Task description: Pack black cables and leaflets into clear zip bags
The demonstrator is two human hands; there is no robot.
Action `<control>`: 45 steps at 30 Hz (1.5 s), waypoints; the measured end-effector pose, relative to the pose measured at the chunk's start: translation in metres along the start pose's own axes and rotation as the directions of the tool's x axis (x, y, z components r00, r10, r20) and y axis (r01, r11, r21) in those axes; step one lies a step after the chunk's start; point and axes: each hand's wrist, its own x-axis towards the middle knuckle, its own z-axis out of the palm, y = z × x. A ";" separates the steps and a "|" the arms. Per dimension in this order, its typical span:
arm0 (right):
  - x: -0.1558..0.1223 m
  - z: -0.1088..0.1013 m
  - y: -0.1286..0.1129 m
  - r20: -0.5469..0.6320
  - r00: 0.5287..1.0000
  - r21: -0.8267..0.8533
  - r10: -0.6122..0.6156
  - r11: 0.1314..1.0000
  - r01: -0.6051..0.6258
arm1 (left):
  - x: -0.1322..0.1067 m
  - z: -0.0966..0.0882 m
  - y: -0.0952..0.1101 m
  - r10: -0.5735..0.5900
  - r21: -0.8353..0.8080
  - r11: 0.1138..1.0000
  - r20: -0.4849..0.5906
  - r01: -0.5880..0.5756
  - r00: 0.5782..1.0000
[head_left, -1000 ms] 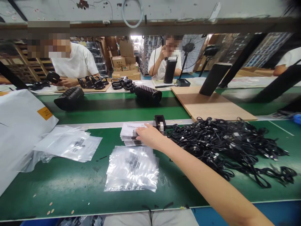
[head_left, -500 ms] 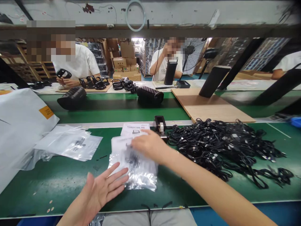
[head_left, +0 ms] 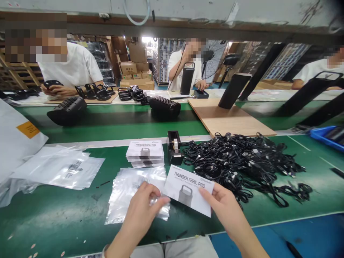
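Observation:
My right hand (head_left: pixel 224 200) grips a printed leaflet (head_left: pixel 188 190) by its right edge, thumb on top. The leaflet reads "THUNDER TRAIL PRO" and shows a picture of a speaker. My left hand (head_left: pixel 143 206) is over a pile of clear plastic bags (head_left: pixel 116 200), its fingers curled and its thumb apart from them, pointing toward the leaflet's lower left. Whether its fingertips touch the top bag I cannot tell. Behind the bags lies a stack of the same leaflets (head_left: pixel 145 150), beside a black tape dispenser (head_left: pixel 175 148).
A heap of black cables (head_left: pixel 242 161) covers the right side of the bench. More plastic bags (head_left: pixel 77 168) and a big white bag (head_left: pixel 16 132) lie left. Black speakers (head_left: pixel 165 106) lie on the green belt, near a wooden board (head_left: pixel 228 120). Co-workers sit across.
My right hand has taken a leaflet off the stack and brought it toward me and to the right. My left hand has turned from palm-up and spread to curled over the bags. The view has shifted.

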 end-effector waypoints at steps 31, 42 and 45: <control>-0.032 0.010 0.032 0.093 0.972 -0.224 0.214 0.956 -0.189 | -0.020 0.030 -0.024 0.363 0.348 0.887 -0.112 -0.305 0.925; -0.014 0.020 0.011 0.582 0.804 0.024 0.123 0.985 -0.168 | -0.026 0.017 -0.009 0.249 0.109 0.962 0.012 -0.249 0.968; 0.004 0.042 0.021 0.480 0.872 -0.101 0.096 0.993 -0.054 | -0.027 0.012 -0.002 0.248 0.036 0.968 0.048 -0.249 0.968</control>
